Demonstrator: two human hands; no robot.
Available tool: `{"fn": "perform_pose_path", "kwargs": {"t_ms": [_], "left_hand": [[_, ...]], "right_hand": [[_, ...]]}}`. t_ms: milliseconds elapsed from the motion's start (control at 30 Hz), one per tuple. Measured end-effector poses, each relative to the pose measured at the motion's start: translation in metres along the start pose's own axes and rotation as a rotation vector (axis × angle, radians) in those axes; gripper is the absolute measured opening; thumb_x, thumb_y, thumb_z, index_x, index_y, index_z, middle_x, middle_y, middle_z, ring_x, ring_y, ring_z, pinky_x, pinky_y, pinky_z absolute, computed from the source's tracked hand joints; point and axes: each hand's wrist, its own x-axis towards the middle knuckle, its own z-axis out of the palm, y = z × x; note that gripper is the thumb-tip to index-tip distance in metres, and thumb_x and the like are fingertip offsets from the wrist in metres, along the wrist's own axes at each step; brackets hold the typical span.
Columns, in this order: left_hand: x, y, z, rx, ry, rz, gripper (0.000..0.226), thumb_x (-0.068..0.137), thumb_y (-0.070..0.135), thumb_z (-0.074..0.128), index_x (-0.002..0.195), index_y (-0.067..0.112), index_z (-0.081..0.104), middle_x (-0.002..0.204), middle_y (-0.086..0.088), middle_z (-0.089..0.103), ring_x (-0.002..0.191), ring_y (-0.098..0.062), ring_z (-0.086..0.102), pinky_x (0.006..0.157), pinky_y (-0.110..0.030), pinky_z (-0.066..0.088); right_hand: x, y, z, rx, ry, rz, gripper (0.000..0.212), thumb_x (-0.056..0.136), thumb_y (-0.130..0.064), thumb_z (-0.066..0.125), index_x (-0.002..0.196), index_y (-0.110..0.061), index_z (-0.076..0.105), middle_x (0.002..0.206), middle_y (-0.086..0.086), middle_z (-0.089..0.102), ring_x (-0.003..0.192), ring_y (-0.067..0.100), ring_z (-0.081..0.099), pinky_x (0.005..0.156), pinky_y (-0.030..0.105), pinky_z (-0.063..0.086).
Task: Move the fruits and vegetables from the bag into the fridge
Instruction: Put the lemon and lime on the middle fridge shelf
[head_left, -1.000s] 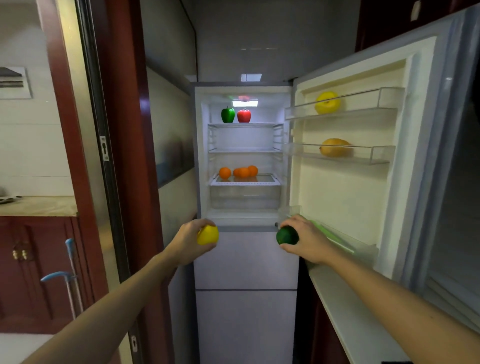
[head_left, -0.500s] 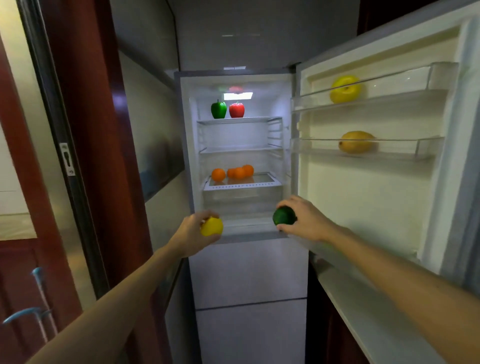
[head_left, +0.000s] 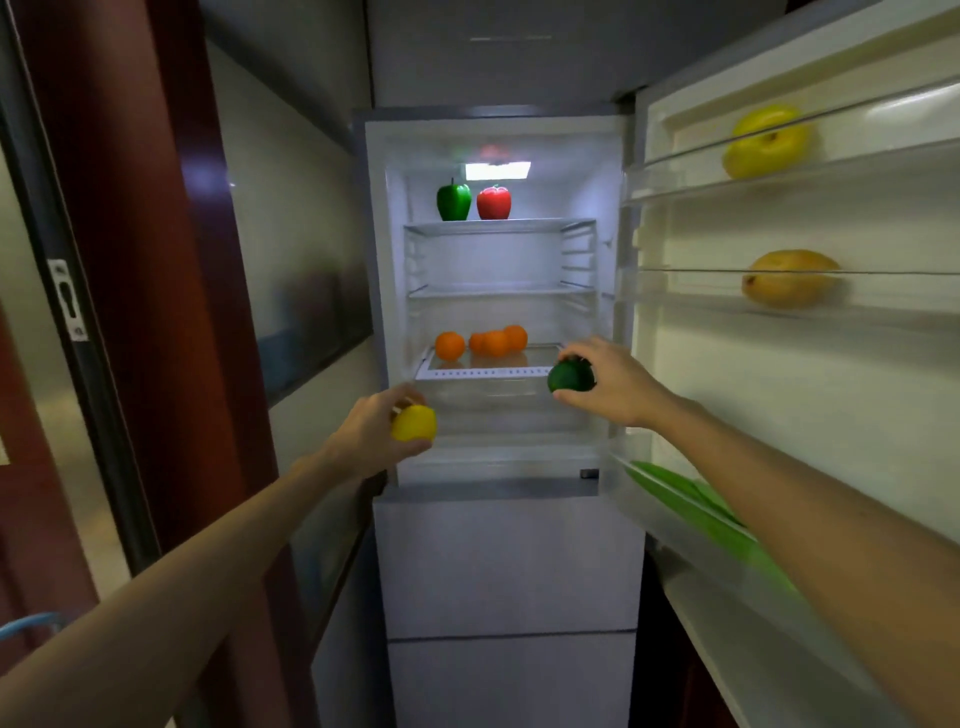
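The fridge (head_left: 387, 291) stands open in front of me. My left hand (head_left: 371, 434) grips a small yellow fruit (head_left: 414, 424) at the fridge's lower left edge. My right hand (head_left: 610, 382) holds a dark green round fruit (head_left: 569, 376) at the right end of the lowest shelf (head_left: 488, 372). Several oranges (head_left: 483, 343) lie on that shelf. A green pepper (head_left: 453, 201) and a red pepper (head_left: 493, 202) stand on the top shelf. The bag is out of sight.
The open door (head_left: 727, 405) on the right carries a yellow fruit (head_left: 766, 143) in its top bin, a mango (head_left: 789, 278) in the middle bin and green leaves (head_left: 696, 512) in the bottom bin. A dark red door frame (head_left: 156, 312) stands close on the left.
I have come closer to the fridge. Both hands have risen and reached forward with their fruits; the right one now sits at the lowest shelf's right end.
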Motion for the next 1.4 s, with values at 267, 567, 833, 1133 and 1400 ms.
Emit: {"fn": "perform_pose_path", "kwargs": {"t_ms": [267, 567, 833, 1133, 1400], "left_hand": [[0.077, -0.017, 0.014, -0.003, 0.082, 0.000, 0.044, 0.072, 0.022, 0.081, 0.109, 0.022, 0.057, 0.105, 0.000, 0.057, 0.092, -0.017, 0.057, 0.071, -0.022, 0.046], [0.167, -0.028, 0.031, -0.020, 0.157, 0.028, 0.049, 0.075, 0.024, 0.079, 0.119, 0.020, 0.059, 0.112, 0.005, 0.060, 0.095, -0.013, 0.058, 0.078, -0.027, 0.050], [0.207, -0.040, 0.047, 0.014, 0.160, 0.037, 0.048, 0.075, 0.024, 0.079, 0.118, 0.020, 0.057, 0.113, 0.003, 0.059, 0.094, -0.011, 0.057, 0.069, -0.013, 0.042], [0.253, -0.060, 0.062, 0.036, 0.203, 0.062, 0.048, 0.076, 0.021, 0.078, 0.119, 0.015, 0.056, 0.116, -0.003, 0.058, 0.097, -0.010, 0.052, 0.069, -0.011, 0.037], [0.312, -0.077, 0.072, -0.008, 0.187, 0.129, 0.049, 0.077, 0.022, 0.077, 0.121, 0.014, 0.057, 0.118, -0.007, 0.061, 0.099, -0.013, 0.055, 0.073, -0.011, 0.040]], "right_hand": [[0.076, 0.047, 0.014, -0.097, -0.102, -0.095, 0.040, 0.077, -0.029, 0.073, 0.113, -0.019, 0.059, 0.106, 0.004, 0.053, 0.097, 0.020, 0.053, 0.081, 0.032, 0.045], [0.155, 0.093, 0.047, -0.019, -0.054, -0.162, 0.043, 0.076, -0.027, 0.074, 0.116, -0.015, 0.063, 0.103, 0.005, 0.051, 0.091, 0.022, 0.054, 0.081, 0.030, 0.046], [0.184, 0.111, 0.077, 0.124, -0.007, -0.181, 0.047, 0.077, -0.023, 0.075, 0.120, -0.016, 0.060, 0.106, 0.003, 0.050, 0.093, 0.019, 0.053, 0.081, 0.025, 0.043], [0.208, 0.126, 0.102, 0.164, 0.051, -0.184, 0.050, 0.078, -0.024, 0.075, 0.123, -0.016, 0.054, 0.112, 0.001, 0.053, 0.098, 0.014, 0.051, 0.074, 0.011, 0.038], [0.253, 0.138, 0.109, 0.087, 0.104, -0.205, 0.055, 0.082, -0.028, 0.071, 0.131, -0.011, 0.053, 0.126, 0.007, 0.048, 0.111, 0.020, 0.050, 0.096, 0.033, 0.049]]}}
